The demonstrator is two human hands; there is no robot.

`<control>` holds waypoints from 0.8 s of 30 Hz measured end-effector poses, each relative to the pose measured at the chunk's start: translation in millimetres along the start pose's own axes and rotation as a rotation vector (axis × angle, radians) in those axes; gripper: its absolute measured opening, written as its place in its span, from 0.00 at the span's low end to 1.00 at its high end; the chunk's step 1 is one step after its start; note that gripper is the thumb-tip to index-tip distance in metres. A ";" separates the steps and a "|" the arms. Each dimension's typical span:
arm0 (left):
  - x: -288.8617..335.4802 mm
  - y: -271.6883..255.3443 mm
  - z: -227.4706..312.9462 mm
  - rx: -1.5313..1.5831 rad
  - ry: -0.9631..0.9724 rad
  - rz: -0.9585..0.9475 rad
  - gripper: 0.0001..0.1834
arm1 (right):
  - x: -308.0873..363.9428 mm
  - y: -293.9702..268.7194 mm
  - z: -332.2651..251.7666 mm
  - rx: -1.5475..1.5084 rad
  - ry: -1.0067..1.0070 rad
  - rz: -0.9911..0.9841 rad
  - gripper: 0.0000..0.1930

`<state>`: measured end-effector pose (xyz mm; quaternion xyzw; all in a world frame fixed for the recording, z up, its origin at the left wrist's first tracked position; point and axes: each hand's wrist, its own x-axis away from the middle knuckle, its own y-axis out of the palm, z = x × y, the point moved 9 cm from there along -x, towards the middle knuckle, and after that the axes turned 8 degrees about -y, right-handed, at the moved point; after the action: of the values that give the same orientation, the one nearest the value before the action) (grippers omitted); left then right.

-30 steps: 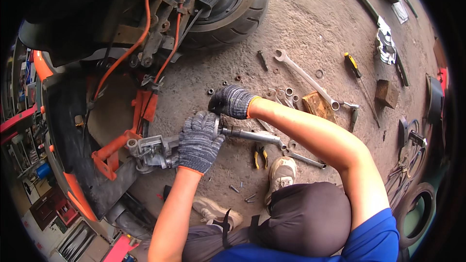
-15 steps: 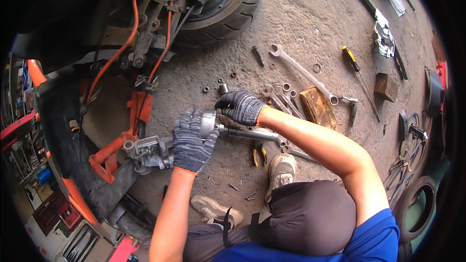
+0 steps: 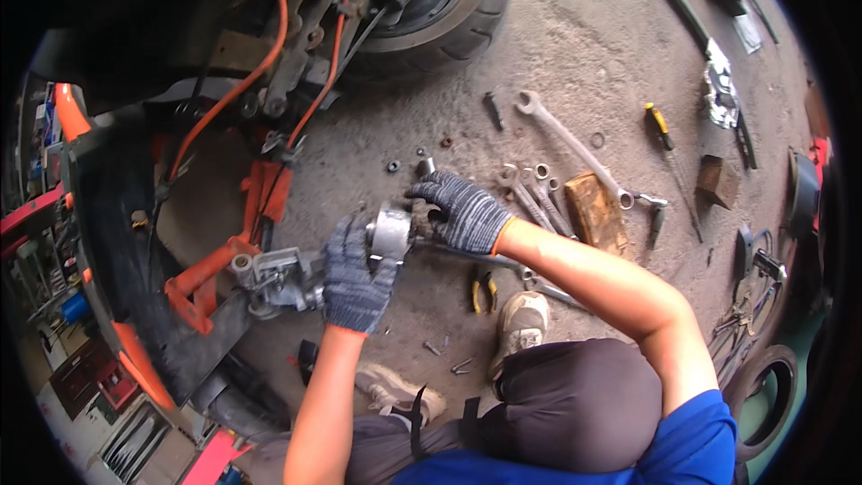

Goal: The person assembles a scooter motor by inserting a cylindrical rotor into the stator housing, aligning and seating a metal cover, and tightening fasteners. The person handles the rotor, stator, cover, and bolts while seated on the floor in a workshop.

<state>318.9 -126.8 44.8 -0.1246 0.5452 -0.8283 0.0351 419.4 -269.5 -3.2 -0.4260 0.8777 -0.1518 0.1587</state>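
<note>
My left hand [image 3: 357,274], in a grey striped knit glove, grips a short silver metal cylinder [image 3: 391,232] with a bright rim. My right hand [image 3: 464,209], gloved alike, is close at the cylinder's right side. Its curled fingers and thumb surround a dark piece [image 3: 424,217], which I cannot make out well. A small metal socket [image 3: 426,164] stands on the ground just beyond the right fingertips. Below the hands, a long silver shaft [image 3: 480,257] lies partly hidden by them. Beside my left hand is a cast metal bracket [image 3: 274,280].
An orange and black vehicle frame [image 3: 202,283] and a wheel [image 3: 449,31] fill the left and top. Several wrenches [image 3: 575,144], a wood block [image 3: 600,214], pliers [image 3: 485,293], a yellow-handled screwdriver [image 3: 663,130] and small bolts [image 3: 462,365] lie around. My shoes stand nearby.
The silver cylinder has turned in my left hand, showing more of its side. My right hand has shifted right and its fingers have spread around the dark piece. The whole view has moved slightly.
</note>
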 end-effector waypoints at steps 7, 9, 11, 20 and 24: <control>78.4 -8.1 -14.7 0.010 -0.089 0.063 0.35 | 58.2 35.3 10.6 0.217 0.436 -0.396 0.22; 91.7 -14.8 -12.7 0.147 -0.111 0.040 0.33 | 66.3 61.2 19.2 0.232 0.391 -0.359 0.18; 100.2 -11.0 -10.5 0.229 -0.082 0.022 0.31 | 75.2 66.3 28.8 0.226 0.417 -0.331 0.17; 147.9 -15.2 -111.3 0.687 -0.569 0.090 0.30 | 65.0 66.6 17.6 0.209 0.498 -0.312 0.14; 122.1 -57.6 -146.0 1.031 -0.689 0.268 0.30 | 57.9 59.6 5.3 0.260 0.477 -0.378 0.14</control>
<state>169.6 3.3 63.2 -0.2819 0.0445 -0.8851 0.3675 346.0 -281.0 -40.6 -0.5101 0.7688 -0.3847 -0.0293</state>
